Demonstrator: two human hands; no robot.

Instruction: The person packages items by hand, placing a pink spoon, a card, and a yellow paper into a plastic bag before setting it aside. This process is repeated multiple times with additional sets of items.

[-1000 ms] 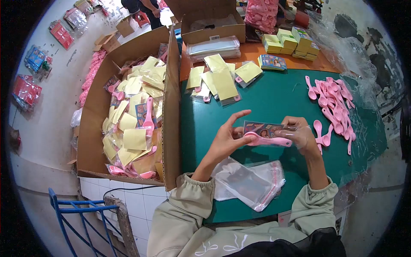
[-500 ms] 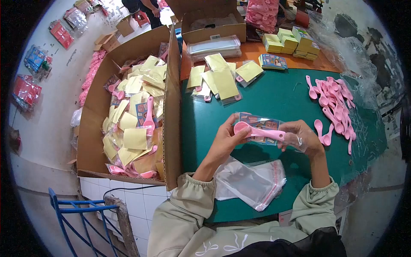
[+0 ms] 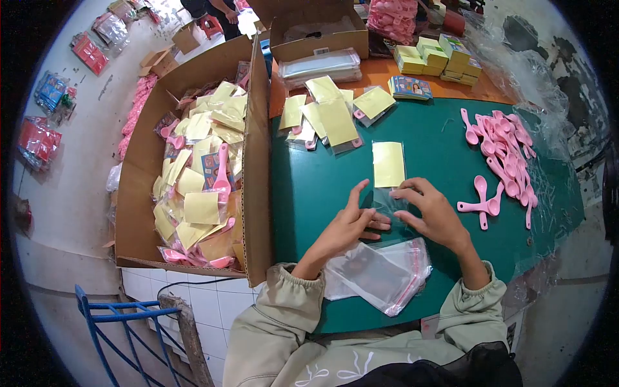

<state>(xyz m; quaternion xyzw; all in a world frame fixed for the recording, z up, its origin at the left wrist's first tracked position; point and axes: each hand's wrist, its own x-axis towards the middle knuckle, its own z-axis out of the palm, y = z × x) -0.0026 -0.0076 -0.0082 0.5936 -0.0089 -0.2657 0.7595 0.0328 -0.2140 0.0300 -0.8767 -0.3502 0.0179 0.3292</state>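
Your right hand [image 3: 431, 214] is unclenched, thumb and fingers parted over the clear lower end of the packet with a yellow card [image 3: 389, 165]; whether its fingertips press the plastic, you cannot tell. Your left hand [image 3: 351, 230] is open, index finger raised, the other fingers beside that same end. The packet lies flat on the green table [image 3: 309, 213], card side up. Nearer you are clear plastic bags [image 3: 383, 277]; to the right, loose pink spoons [image 3: 506, 151]; to the left, a cardboard box [image 3: 258, 161] of filled packets [image 3: 202, 208].
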